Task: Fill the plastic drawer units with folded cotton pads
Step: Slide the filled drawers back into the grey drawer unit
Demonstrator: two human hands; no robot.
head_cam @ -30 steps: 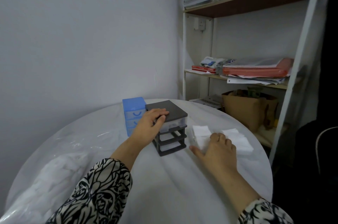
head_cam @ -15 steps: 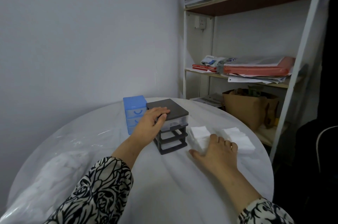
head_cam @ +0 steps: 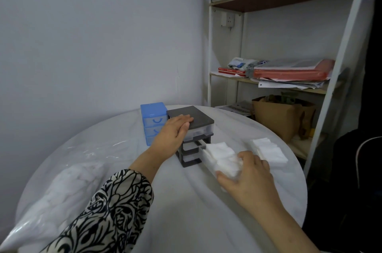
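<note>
A dark grey plastic drawer unit (head_cam: 198, 123) stands on the round white table (head_cam: 186, 201), with a blue drawer unit (head_cam: 154, 115) just behind it on the left. My left hand (head_cam: 173, 135) rests flat on the grey unit's top. A clear drawer (head_cam: 208, 158) filled with folded white cotton pads (head_cam: 220, 150) sticks out from the grey unit's right side. My right hand (head_cam: 246, 178) grips the near end of that drawer. A second pile of pads (head_cam: 268, 149) lies further right on the table.
A clear plastic bag of white material (head_cam: 62, 188) covers the table's left side. A shelf rack (head_cam: 289, 79) with papers, red folders and a brown paper bag (head_cam: 277, 116) stands at the right. The table edge drops off close behind the loose pads.
My right hand has drawn back toward me and now grips the drawer's end, with the filled drawer pulled further out of the grey unit. The left hand has stayed on the unit's top.
</note>
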